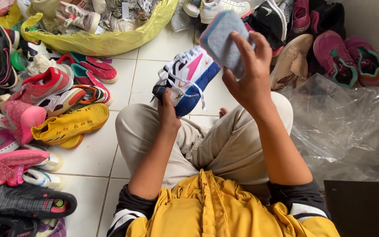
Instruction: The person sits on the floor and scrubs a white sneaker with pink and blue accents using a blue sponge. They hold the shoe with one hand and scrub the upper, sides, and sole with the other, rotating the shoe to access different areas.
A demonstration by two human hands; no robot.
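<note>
Two bare hands are at work above the lap of a person seated on the white tiled floor [154,48]: the left hand [167,115] has its grip pinched on the heel of a white sneaker [188,78] with blue sole and pink mark, held up over the knees. The right hand [246,74] has its grip pressed around a grey-blue insole [223,38], raised just beside the sneaker's toe. Loose shoes lie all around, among them a yellow shoe [71,125] at the left and clear plastic bags [343,123] at the right.
</note>
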